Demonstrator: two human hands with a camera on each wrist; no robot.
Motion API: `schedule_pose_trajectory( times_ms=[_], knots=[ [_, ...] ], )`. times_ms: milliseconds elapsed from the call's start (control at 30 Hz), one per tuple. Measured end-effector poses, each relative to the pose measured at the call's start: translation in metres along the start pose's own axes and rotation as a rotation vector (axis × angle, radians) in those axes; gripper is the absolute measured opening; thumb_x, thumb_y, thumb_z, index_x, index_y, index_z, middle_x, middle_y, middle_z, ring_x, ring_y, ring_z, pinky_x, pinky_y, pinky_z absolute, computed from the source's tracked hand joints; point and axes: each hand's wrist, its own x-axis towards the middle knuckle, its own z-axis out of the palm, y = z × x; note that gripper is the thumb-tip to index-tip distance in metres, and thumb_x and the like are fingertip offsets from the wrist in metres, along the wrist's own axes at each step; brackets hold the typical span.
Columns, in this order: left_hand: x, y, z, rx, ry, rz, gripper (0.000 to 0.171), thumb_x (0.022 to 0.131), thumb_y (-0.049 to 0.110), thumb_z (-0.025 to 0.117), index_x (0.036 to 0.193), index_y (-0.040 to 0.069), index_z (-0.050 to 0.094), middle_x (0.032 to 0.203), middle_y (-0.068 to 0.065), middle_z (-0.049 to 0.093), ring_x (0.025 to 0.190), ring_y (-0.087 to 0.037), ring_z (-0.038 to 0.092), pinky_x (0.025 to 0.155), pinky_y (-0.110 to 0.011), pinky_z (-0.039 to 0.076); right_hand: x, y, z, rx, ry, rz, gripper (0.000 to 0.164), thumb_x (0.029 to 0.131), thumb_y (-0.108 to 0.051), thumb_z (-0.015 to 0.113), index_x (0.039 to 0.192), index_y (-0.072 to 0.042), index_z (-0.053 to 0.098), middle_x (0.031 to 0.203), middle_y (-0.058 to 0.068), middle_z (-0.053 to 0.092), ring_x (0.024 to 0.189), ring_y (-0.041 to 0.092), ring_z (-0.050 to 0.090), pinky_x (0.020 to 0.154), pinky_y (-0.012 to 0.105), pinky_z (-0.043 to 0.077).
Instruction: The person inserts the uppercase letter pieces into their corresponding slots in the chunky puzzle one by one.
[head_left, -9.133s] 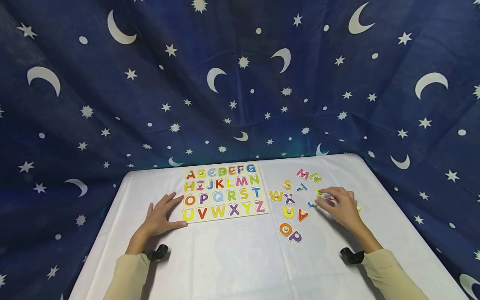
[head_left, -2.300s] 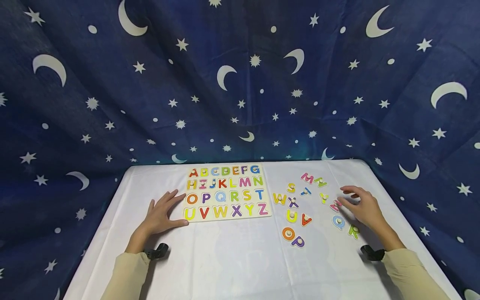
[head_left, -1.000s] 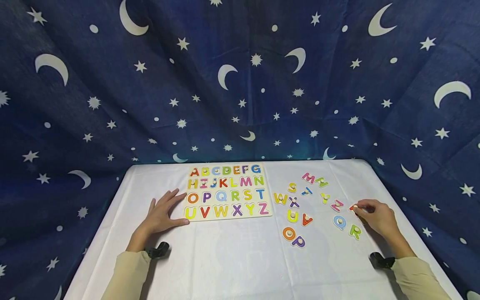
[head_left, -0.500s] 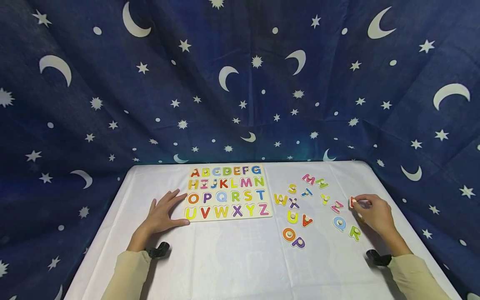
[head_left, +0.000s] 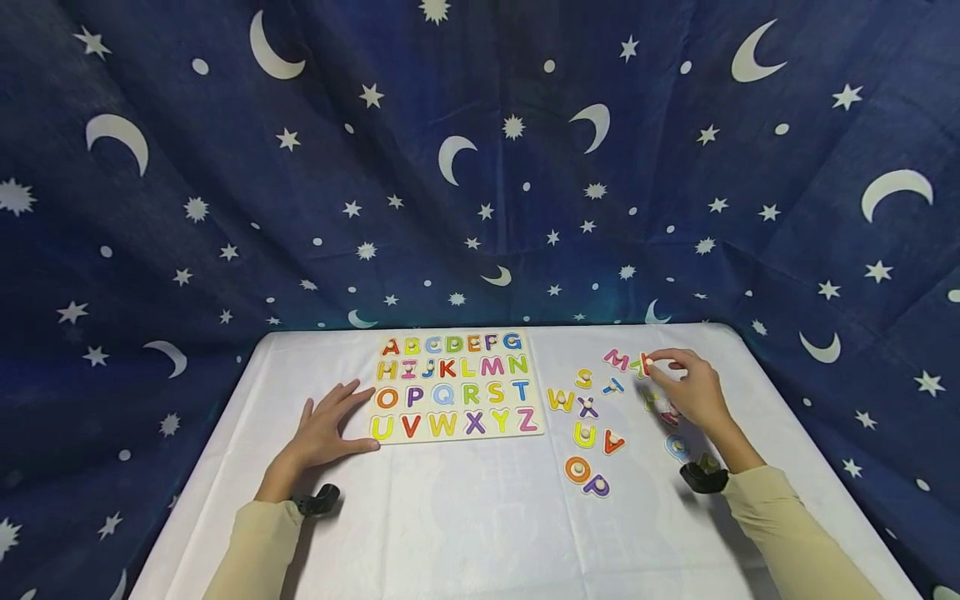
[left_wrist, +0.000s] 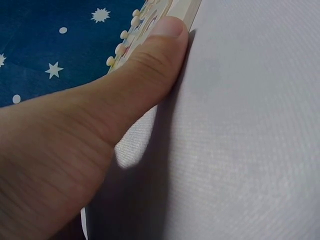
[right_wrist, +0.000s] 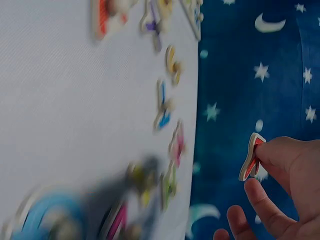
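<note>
My left hand (head_left: 327, 427) lies with spread fingers at the left edge of the wooden alphabet puzzle board (head_left: 460, 383); the thumb touches the board's edge in the left wrist view. My right hand (head_left: 693, 392) pinches a red letter puzzle piece (right_wrist: 251, 157), apparently a K, between thumb and fingers. It hangs above the table beside the green N piece (head_left: 638, 366) and pink M piece (head_left: 617, 359). Knobbed pieces sit in the board from A through J. From K on, the board shows flat printed letters.
Several loose pieces lie right of the board, among them a yellow W (head_left: 560, 399), red V (head_left: 613, 441), orange O (head_left: 577, 469) and purple P (head_left: 597, 486). The blue Q (head_left: 678, 447) and a green piece are under my right forearm. A starry curtain (head_left: 480, 167) hangs behind the table.
My right hand has picked up the red piece at the far right and carried it leftward and away from me. Earlier, a blue J went into the board. The left hand stays put.
</note>
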Motion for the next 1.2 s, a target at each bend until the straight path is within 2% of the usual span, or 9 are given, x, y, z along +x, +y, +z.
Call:
schedule_pose_trajectory(
  times_ms=[200, 333, 467, 600, 733, 867, 1200],
  knots=[
    [0.001, 0.000, -0.001, 0.006, -0.005, -0.009, 0.101, 0.069, 0.060, 0.089, 0.153, 0.019, 0.049, 0.164, -0.020, 0.032, 0.152, -0.047, 0.019, 0.117, -0.076, -0.002, 0.015, -0.030, 0.031, 0.057, -0.014, -0.066, 0.024, 0.099, -0.018, 0.070, 0.119, -0.005, 0.072, 0.127, 0.021, 0.063, 0.113, 0.043, 0.061, 0.088, 0.054, 0.053],
    [0.002, 0.000, -0.002, 0.000, -0.003, -0.005, 0.101, 0.069, 0.060, 0.089, 0.153, 0.018, 0.050, 0.164, -0.020, 0.033, 0.152, -0.048, 0.019, 0.117, -0.076, -0.002, 0.023, -0.052, 0.053, 0.093, -0.027, -0.105, 0.020, 0.096, -0.014, 0.073, 0.114, -0.004, 0.074, 0.123, 0.020, 0.065, 0.111, 0.043, 0.060, 0.088, 0.052, 0.051],
    [0.001, -0.001, -0.001, 0.000, -0.006, -0.005, 0.101, 0.069, 0.060, 0.089, 0.153, 0.018, 0.050, 0.164, -0.020, 0.032, 0.152, -0.047, 0.019, 0.117, -0.076, -0.002, 0.029, -0.074, 0.074, 0.118, -0.030, -0.178, 0.015, 0.092, -0.012, 0.076, 0.105, -0.005, 0.077, 0.119, 0.017, 0.068, 0.114, 0.040, 0.059, 0.091, 0.056, 0.050],
    [0.001, -0.003, 0.000, -0.002, -0.002, -0.004, 0.101, 0.069, 0.059, 0.089, 0.153, 0.018, 0.050, 0.164, -0.020, 0.033, 0.152, -0.047, 0.019, 0.117, -0.077, -0.002, 0.034, -0.096, 0.094, 0.146, -0.037, -0.241, 0.012, 0.089, -0.010, 0.079, 0.099, -0.004, 0.079, 0.118, 0.016, 0.070, 0.118, 0.035, 0.057, 0.097, 0.054, 0.044],
    [0.001, -0.003, -0.001, -0.002, 0.002, -0.006, 0.101, 0.069, 0.059, 0.089, 0.153, 0.019, 0.050, 0.164, -0.021, 0.033, 0.152, -0.048, 0.019, 0.116, -0.077, -0.002, 0.037, -0.116, 0.112, 0.165, -0.070, -0.257, 0.014, 0.088, -0.010, 0.080, 0.100, -0.003, 0.080, 0.121, 0.017, 0.069, 0.120, 0.037, 0.054, 0.102, 0.053, 0.039],
    [0.000, -0.002, -0.002, 0.004, 0.000, -0.010, 0.101, 0.069, 0.059, 0.089, 0.153, 0.018, 0.050, 0.164, -0.021, 0.033, 0.152, -0.048, 0.019, 0.116, -0.077, -0.001, 0.038, -0.135, 0.129, 0.150, -0.124, -0.250, 0.015, 0.089, -0.014, 0.080, 0.102, -0.005, 0.080, 0.127, 0.017, 0.066, 0.121, 0.038, 0.049, 0.101, 0.053, 0.041],
    [-0.002, 0.004, -0.002, -0.002, -0.002, -0.004, 0.102, 0.069, 0.059, 0.089, 0.153, 0.017, 0.050, 0.163, -0.021, 0.034, 0.152, -0.048, 0.020, 0.116, -0.077, -0.001, 0.040, -0.170, 0.171, 0.052, -0.193, -0.352, 0.009, 0.090, -0.017, 0.079, 0.096, -0.010, 0.081, 0.125, 0.011, 0.066, 0.118, 0.033, 0.049, 0.098, 0.051, 0.043]
  ],
)
